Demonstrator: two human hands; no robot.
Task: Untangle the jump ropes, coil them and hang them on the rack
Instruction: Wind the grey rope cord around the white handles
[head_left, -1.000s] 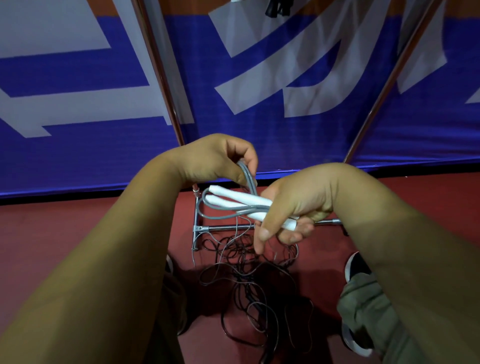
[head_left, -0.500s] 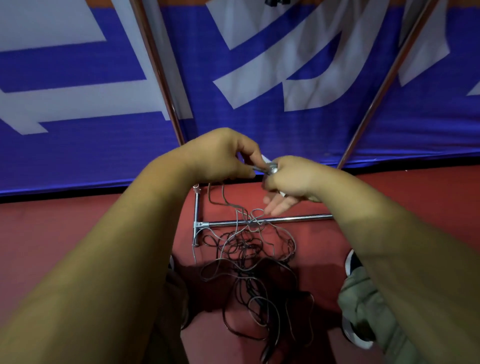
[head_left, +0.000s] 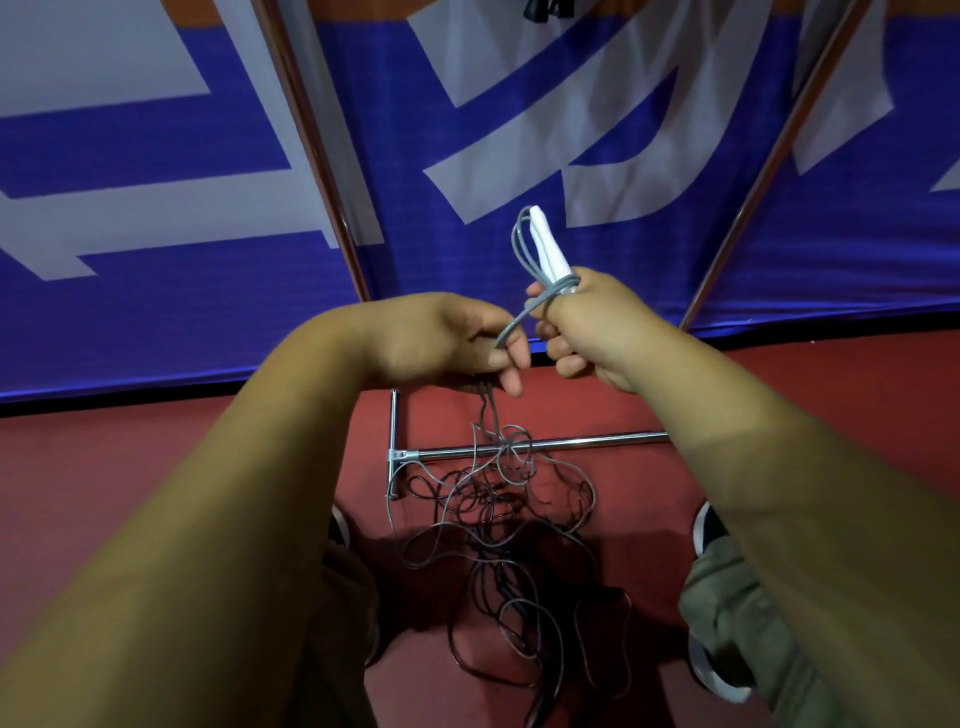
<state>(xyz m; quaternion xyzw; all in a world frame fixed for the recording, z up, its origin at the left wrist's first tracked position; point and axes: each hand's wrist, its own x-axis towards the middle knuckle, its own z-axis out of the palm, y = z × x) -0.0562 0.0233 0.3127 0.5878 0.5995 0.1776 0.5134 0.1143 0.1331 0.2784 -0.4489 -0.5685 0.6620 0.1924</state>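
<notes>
Where the two hands met above the heap, the right hand (head_left: 592, 332) was clamped around the lower ends of the two white handles (head_left: 548, 249), its fingers curled tight. The handles stuck out of the top of the fist side by side, their long axis running from 5 o'clock up to 11 o'clock, tips toward the blue banner (head_left: 467, 234). Loops of grey cord (head_left: 514, 322) lay along their 9 o'clock side and wrapped round them just above the fist. A short stretch ran down toward 8 o'clock into the left hand (head_left: 447, 338), which pinched it between thumb and fingers, just beside the right. At 6 o'clock below both hands, cord dropped into the tangle of ropes (head_left: 493, 509) on the red floor (head_left: 156, 467), draped across the rack's base bar (head_left: 597, 441).
</notes>
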